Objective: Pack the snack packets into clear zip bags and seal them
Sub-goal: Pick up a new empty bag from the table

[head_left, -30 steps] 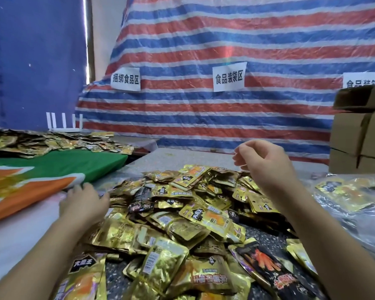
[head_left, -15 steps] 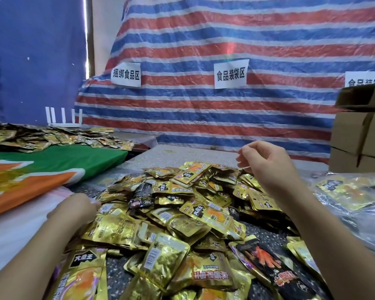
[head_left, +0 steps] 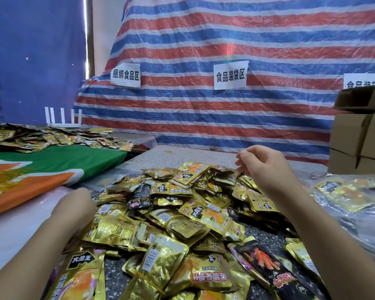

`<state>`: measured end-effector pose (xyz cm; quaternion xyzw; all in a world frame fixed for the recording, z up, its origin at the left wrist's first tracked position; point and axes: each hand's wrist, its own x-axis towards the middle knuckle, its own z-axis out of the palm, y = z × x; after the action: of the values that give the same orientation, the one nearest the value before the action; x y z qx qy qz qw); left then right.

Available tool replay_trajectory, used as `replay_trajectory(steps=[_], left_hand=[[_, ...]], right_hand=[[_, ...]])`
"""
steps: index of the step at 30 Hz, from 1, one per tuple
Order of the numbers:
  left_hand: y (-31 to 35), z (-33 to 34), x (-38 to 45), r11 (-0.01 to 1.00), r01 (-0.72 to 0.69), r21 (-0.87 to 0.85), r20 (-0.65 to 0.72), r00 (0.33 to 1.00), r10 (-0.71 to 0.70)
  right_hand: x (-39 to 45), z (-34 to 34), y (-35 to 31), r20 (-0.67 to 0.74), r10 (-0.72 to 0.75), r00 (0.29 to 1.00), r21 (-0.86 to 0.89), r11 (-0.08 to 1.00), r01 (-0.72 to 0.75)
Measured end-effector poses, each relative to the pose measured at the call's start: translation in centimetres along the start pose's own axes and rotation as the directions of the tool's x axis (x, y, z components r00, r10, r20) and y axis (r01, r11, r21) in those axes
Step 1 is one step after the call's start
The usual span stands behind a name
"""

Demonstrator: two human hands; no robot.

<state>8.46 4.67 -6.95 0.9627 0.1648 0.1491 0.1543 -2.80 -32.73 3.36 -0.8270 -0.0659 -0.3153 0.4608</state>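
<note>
A striped tarp (head_left: 225,118) backs my speckled table (head_left: 182,153), where the snack packets (head_left: 178,213) lie heaped between my 2 hands. My right hand (head_left: 266,169) hovers loosely curled, holding nothing, poised to pick. My left hand (head_left: 74,207) rests at the pile's edge; its fingers are hidden, so I cannot tell its grip. Filled zip bags (head_left: 351,195) wait right.

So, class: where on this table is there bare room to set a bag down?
Bare speckled tabletop lies beyond the packet pile, toward the striped tarp. White sheet left of the left hand is free. The middle is crowded; filled clear bags occupy the right.
</note>
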Motion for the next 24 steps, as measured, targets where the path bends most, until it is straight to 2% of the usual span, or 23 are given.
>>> replay_trajectory(steps=[3,7,10,12,15,19,24], left_hand=[[0.1,-0.1,0.0,0.995,-0.09,-0.033,-0.125,0.988,0.086],[1.1,-0.7,-1.2,0.924,-0.263,-0.279,-0.353,0.923,0.156],[2.5,-1.7,-2.6,0.763,-0.401,-0.507,-0.372,0.9,0.226],[3.7,-2.6,-3.4,0.631,-0.422,-0.65,-0.376,0.901,0.216],[6.0,-4.3,-4.1,0.482,-0.421,-0.768,-0.375,0.906,0.194],[10.7,-6.4,-6.1,0.328,-0.443,-0.834,-0.349,0.885,0.308],[16.8,-6.9,-10.7,0.189,-0.543,-0.818,-0.437,0.801,0.408]], right_hand=[[0.0,0.0,0.0,0.009,0.009,1.0,-0.004,1.0,-0.009],[-0.1,0.1,-0.2,0.018,0.008,1.0,-0.011,1.0,-0.008],[-0.2,0.1,-0.4,0.022,0.008,1.0,-0.019,1.0,-0.008],[-0.3,0.1,-0.6,0.028,0.014,1.0,-0.014,1.0,-0.013],[-0.2,0.1,-0.8,0.034,0.039,0.999,0.019,0.999,-0.039],[0.0,-0.1,-0.9,0.047,0.078,0.996,0.103,0.991,-0.083],[0.0,-0.3,-1.3,0.103,0.145,0.984,0.259,0.951,-0.167]])
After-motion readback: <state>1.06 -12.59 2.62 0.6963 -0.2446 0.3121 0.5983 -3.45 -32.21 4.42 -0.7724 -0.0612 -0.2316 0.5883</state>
